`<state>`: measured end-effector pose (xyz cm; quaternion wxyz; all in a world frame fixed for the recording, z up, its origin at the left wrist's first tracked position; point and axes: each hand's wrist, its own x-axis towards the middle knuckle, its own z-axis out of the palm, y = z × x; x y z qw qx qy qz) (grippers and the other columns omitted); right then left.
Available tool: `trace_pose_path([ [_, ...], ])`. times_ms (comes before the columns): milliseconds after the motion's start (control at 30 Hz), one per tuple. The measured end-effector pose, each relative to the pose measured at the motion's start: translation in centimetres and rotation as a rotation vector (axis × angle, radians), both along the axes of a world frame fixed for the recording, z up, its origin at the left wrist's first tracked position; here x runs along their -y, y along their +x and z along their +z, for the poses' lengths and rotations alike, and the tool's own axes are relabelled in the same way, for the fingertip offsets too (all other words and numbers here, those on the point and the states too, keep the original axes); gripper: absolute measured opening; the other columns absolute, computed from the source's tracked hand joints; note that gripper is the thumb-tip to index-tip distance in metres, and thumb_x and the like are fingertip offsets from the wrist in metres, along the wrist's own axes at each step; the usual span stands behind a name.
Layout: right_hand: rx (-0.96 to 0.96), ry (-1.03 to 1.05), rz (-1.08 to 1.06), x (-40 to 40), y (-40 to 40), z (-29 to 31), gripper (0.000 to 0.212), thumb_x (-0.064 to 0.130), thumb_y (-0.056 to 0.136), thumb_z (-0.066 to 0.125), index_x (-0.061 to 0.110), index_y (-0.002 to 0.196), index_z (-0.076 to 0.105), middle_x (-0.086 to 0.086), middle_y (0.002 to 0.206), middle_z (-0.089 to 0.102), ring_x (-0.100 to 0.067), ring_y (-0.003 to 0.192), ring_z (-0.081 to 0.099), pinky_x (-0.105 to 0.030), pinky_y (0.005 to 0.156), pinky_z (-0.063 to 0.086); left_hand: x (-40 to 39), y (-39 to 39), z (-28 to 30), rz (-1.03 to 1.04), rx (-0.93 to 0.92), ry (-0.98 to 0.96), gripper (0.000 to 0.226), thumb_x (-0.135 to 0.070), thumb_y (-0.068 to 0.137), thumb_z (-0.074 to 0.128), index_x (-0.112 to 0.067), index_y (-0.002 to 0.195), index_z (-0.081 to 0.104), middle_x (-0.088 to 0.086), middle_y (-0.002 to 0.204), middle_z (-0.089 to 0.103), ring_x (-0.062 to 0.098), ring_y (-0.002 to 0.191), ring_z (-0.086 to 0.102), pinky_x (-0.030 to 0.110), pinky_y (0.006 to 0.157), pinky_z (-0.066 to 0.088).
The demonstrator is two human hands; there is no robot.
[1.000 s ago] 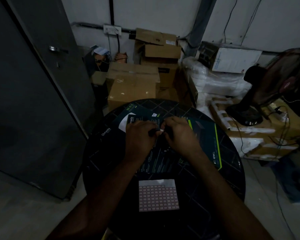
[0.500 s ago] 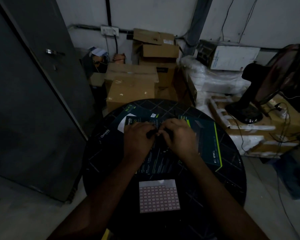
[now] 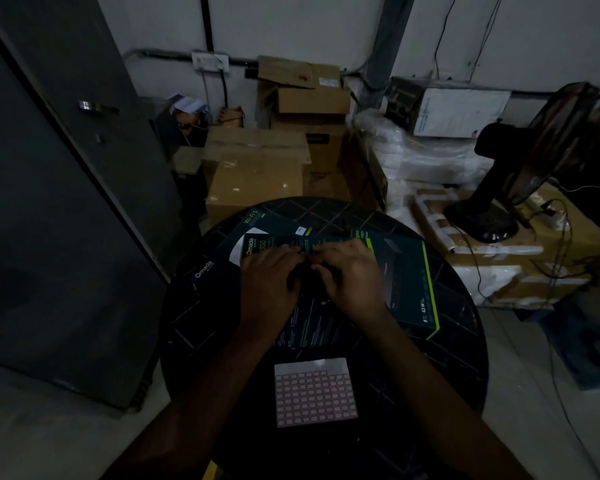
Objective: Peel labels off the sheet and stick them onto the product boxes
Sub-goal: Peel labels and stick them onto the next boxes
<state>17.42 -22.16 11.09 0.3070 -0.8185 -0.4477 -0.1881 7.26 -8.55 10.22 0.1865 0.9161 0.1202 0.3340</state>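
Both hands pressed together on the top box point(image 3: 312, 299), far of the sheet point(image 3: 315, 393).
Left hand point(image 3: 269, 289) and right hand point(image 3: 352, 282) curled, fingertips touching; label hidden. Best rub it flat, centre outward.

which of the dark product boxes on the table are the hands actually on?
The middle box, the top one in the overlap: both hands, left and right, rest on its far end. The left box and right box go untouched.

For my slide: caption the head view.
Both hands press together on a dark product box; label sheet lies nearer.
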Motion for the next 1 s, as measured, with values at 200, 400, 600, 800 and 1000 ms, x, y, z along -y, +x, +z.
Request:
trace_pose_path([
  [200,-0.045,0.036,0.026,0.9,0.6,0.1,0.011,0.027,0.086,0.075,0.016,0.085,0.074,0.004,0.098,0.073,-0.02,0.091,0.059,-0.042,0.08,0.048,-0.4,-1.0,-0.8,-0.048,-0.011,0.126,0.037,-0.018,0.087,0.066,-0.024,0.123,0.065,-0.009,0.132,0.062,0.012,0.128,0.05,0.03,0.109,0.025],
  [400,-0.09,0.076,-0.041,2.6,1.3,0.2,0.015,0.037,0.078,0.079,0.024,0.081,0.073,0.01,0.119,0.068,-0.019,0.11,0.05,-0.042,0.088,0.044,-2.7,-2.2,-0.7,0.045,-0.026,0.131,0.033,-0.031,0.094,0.058,-0.039,0.126,0.062,-0.019,0.133,0.059,0.016,0.131,0.047,0.046,0.106,0.034],
  [600,-0.321,0.248,-0.068,4.1,1.7,0.0,0.011,0.023,0.075,0.085,0.022,0.077,0.074,-0.006,0.139,0.056,-0.016,0.137,0.044,-0.027,0.099,0.047,-4.6,-2.9,-1.7,0.051,0.113,-0.122,0.028,-0.023,0.09,0.069,-0.021,0.118,0.071,-0.007,0.127,0.065,0.016,0.125,0.051,0.027,0.105,0.041],
  [800,-0.386,0.281,-0.055,6.1,3.0,0.2,0.02,0.019,0.066,0.09,0.007,0.073,0.076,-0.003,0.103,0.073,-0.009,0.114,0.064,-0.004,0.092,0.043,-6.1,-3.6,-1.5,-0.047,0.203,-0.435,0.025,-0.017,0.081,0.077,-0.021,0.106,0.076,-0.01,0.116,0.07,0.002,0.11,0.062,0.019,0.102,0.041],
  [1000,-0.564,0.318,0.074,7.7,4.2,-0.8,0.011,0.012,0.076,0.082,0.009,0.085,0.079,-0.007,0.123,0.069,-0.004,0.122,0.061,-0.03,0.098,0.054,-6.1,-3.7,-1.6,-0.085,0.226,-0.763,0.021,-0.008,0.082,0.075,-0.018,0.1,0.076,-0.01,0.114,0.072,0.008,0.113,0.064,0.026,0.102,0.047],
])
